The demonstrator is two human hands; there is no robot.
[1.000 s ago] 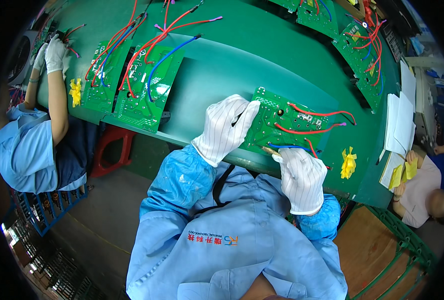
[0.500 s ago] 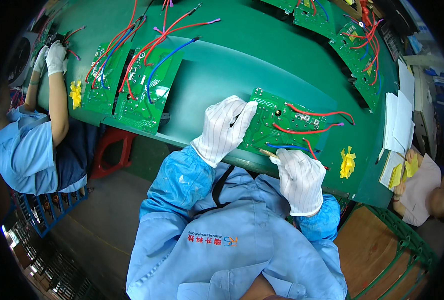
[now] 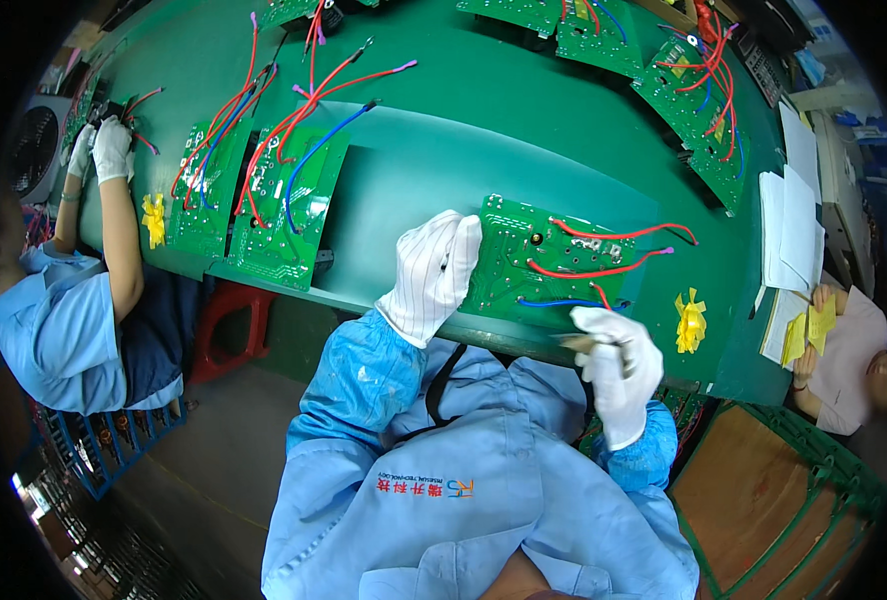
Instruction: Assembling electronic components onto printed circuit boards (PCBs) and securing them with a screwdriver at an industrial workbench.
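Note:
A green circuit board [image 3: 504,260] with red and blue wires lies on the green table in front of me. My left hand [image 3: 429,278], in a white striped glove, has its fingers pressed together at the board's left edge and seems to grip it. Close to the table's front edge, off the board's near right corner, is my right hand [image 3: 619,372], also gloved. Its fingers are closed around a thin brownish tool [image 3: 577,343], smeared by motion, so its exact kind does not show.
Two wired circuit boards [image 3: 294,205] lie to the left, more [image 3: 699,110] at the far right. Yellow strips [image 3: 691,322] and papers [image 3: 792,230] lie rightward. At left a co-worker's gloved hands [image 3: 112,150] handle a part; another person [image 3: 854,345] sits at right. A red stool [image 3: 229,330] stands below.
My right hand has drawn the tool back off the board toward me. My left hand stays at the board's left edge, its fingers more closed. The whole view has shifted slightly.

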